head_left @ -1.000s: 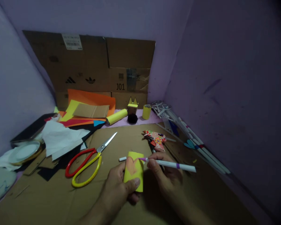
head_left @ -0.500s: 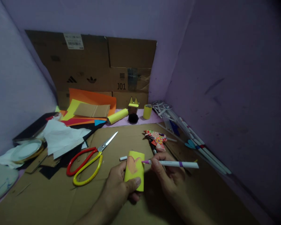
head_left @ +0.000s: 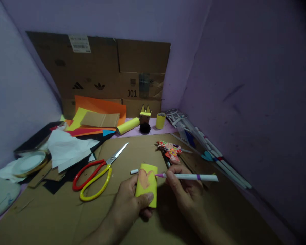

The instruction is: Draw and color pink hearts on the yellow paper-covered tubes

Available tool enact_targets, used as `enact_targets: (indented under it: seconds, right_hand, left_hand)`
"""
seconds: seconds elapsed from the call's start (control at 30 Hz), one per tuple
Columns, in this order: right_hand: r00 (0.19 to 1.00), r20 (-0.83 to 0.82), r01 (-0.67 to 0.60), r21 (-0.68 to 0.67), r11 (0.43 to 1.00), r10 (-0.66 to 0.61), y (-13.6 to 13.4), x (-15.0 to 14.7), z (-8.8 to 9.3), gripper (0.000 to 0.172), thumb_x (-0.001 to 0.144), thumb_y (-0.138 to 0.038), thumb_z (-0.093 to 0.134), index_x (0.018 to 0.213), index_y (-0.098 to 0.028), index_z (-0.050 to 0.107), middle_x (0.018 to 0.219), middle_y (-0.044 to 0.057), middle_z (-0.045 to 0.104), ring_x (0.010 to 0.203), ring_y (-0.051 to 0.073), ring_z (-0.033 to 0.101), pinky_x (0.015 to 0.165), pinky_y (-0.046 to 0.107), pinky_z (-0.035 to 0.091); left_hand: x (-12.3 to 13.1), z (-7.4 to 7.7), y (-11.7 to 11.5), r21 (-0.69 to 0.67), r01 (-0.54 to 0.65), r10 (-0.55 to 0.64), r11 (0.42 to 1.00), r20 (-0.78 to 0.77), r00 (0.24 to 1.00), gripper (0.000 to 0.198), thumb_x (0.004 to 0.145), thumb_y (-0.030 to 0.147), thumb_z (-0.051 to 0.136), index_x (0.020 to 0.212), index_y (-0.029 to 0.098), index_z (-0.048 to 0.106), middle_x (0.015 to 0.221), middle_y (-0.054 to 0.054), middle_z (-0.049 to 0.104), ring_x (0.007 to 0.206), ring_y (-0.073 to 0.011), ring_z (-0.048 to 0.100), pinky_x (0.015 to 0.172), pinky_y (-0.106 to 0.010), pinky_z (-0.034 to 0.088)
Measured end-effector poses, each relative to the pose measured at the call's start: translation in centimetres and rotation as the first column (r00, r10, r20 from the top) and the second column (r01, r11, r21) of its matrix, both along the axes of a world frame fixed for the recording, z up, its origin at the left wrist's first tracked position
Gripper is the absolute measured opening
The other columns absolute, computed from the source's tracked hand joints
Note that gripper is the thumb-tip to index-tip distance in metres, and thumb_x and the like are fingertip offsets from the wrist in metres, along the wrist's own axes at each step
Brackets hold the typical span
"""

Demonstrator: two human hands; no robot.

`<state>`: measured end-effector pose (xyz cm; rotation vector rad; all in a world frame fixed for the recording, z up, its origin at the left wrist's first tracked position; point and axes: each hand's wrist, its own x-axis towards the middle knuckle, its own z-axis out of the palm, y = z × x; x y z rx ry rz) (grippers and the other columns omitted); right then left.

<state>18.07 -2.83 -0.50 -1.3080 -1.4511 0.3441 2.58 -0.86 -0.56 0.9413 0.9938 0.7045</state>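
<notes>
Our left grip [head_left: 131, 195] holds the heart-marked yellow roll [head_left: 152, 185] above the tabletop [head_left: 63, 217], short of its far edge; our right grip [head_left: 185, 185] pinches the marker [head_left: 190, 177]. Squeezing, we judge, could dent the roll, skewing strokes.

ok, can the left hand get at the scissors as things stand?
Probably not without letting go: the left hand holds the yellow roll. The way itself looks free, though, with the scissors lying uncovered to its left.
</notes>
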Motion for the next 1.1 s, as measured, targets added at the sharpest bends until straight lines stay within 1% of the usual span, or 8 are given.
enact_targets:
  seconds: [0.23, 0.37, 0.5, 0.63, 0.7, 0.8, 1.0, 1.1]
  right_hand:
    - [1.0, 0.011, -0.008, 0.051, 0.999, 0.007, 0.03, -0.02, -0.04, 0.018, 0.085, -0.023, 0.049, 0.068, -0.022, 0.055, 0.057, -0.003, 0.055, 0.064, 0.018, 0.059, 0.07, 0.032, 0.044]
    - [0.999, 0.02, -0.032, 0.0, 0.999, 0.032, -0.01, 0.04, -0.06, 0.018, 0.086, -0.022, 0.048, 0.07, -0.022, 0.055, 0.059, -0.002, 0.055, 0.059, 0.016, 0.056, 0.058, 0.028, 0.041]
    - [0.999, -0.008, -0.034, 0.04, 0.999, 0.034, -0.05, -0.04, -0.03, 0.017, 0.086, -0.022, 0.049, 0.07, -0.022, 0.055, 0.06, -0.002, 0.055, 0.059, 0.016, 0.054, 0.053, 0.027, 0.037]
    - [0.998, -0.038, -0.047, -0.039, 0.998, 0.046, -0.17, 0.02, -0.09, 0.018, 0.087, -0.025, 0.047, 0.07, -0.022, 0.054, 0.061, -0.001, 0.055, 0.059, 0.016, 0.054, 0.046, 0.025, 0.034]
    - [0.998, -0.051, -0.045, -0.053, 0.998, 0.043, -0.18, 0.06, -0.18, 0.019, 0.087, -0.026, 0.047, 0.07, -0.022, 0.053, 0.06, -0.001, 0.054, 0.058, 0.016, 0.053, 0.045, 0.025, 0.033]
    - [0.998, -0.051, -0.049, -0.018, 0.999, 0.048, -0.11, 0.05, -0.24, 0.017, 0.087, -0.025, 0.048, 0.071, -0.021, 0.055, 0.061, -0.001, 0.053, 0.058, 0.015, 0.053, 0.046, 0.025, 0.033]
    - [0.999, -0.018, -0.045, 0.017, 0.999, 0.045, -0.06, 0.03, 0.07, 0.017, 0.086, -0.022, 0.048, 0.07, -0.021, 0.055, 0.059, -0.002, 0.054, 0.057, 0.015, 0.053, 0.052, 0.026, 0.037]
    - [0.999, -0.028, -0.036, 0.046, 0.998, 0.037, 0.02, -0.03, -0.08, 0.017, 0.086, -0.021, 0.049, 0.071, -0.022, 0.056, 0.059, -0.002, 0.055, 0.057, 0.015, 0.054, 0.049, 0.025, 0.036]
  left_hand:
    - [-0.05, 0.07, -0.05, -0.006, 0.005, -0.005, 1.0, -0.027, 1.0, 0.044, 0.059, 0.027, 0.073, 0.095, 0.011, 0.056, 0.058, 0.0, 0.06, 0.039, -0.0093, 0.052, 0.036, -0.019, 0.043]
    - [-0.05, 0.18, -0.04, -0.002, 0.014, -0.014, 1.0, -0.019, 1.0, 0.045, 0.059, 0.027, 0.072, 0.098, 0.01, 0.055, 0.059, 0.001, 0.059, 0.039, -0.0082, 0.051, 0.037, -0.019, 0.043]
    - [-0.01, 0.19, 0.02, -0.001, 0.016, -0.016, 1.0, -0.025, 1.0, 0.044, 0.059, 0.027, 0.071, 0.097, 0.01, 0.055, 0.058, 0.0, 0.059, 0.038, -0.008, 0.05, 0.037, -0.019, 0.043]
    - [-0.04, 0.18, 0.03, -0.001, 0.008, -0.008, 1.0, -0.021, 1.0, 0.047, 0.058, 0.027, 0.072, 0.099, 0.01, 0.055, 0.058, 0.0, 0.059, 0.039, -0.0088, 0.051, 0.037, -0.019, 0.043]
    - [-0.05, 0.2, 0.01, -0.005, 0.004, -0.004, 1.0, -0.02, 1.0, 0.048, 0.058, 0.027, 0.072, 0.099, 0.01, 0.055, 0.057, 0.0, 0.059, 0.038, -0.0089, 0.05, 0.036, -0.019, 0.043]
    - [-0.05, 0.25, -0.02, 0.0, 0.013, -0.013, 1.0, -0.032, 0.999, 0.046, 0.058, 0.027, 0.071, 0.097, 0.009, 0.056, 0.056, 0.0, 0.059, 0.037, -0.0087, 0.05, 0.036, -0.02, 0.043]
    - [-0.07, 0.17, 0.02, -0.007, 0.012, -0.012, 1.0, -0.034, 0.999, 0.049, 0.057, 0.028, 0.072, 0.1, 0.009, 0.055, 0.058, 0.0, 0.06, 0.038, -0.0091, 0.051, 0.036, -0.02, 0.043]
    - [-0.04, 0.05, 0.03, 0.002, 0.01, -0.01, 1.0, -0.042, 0.999, 0.048, 0.057, 0.028, 0.071, 0.098, 0.01, 0.055, 0.058, -0.001, 0.061, 0.037, -0.009, 0.051, 0.036, -0.02, 0.043]
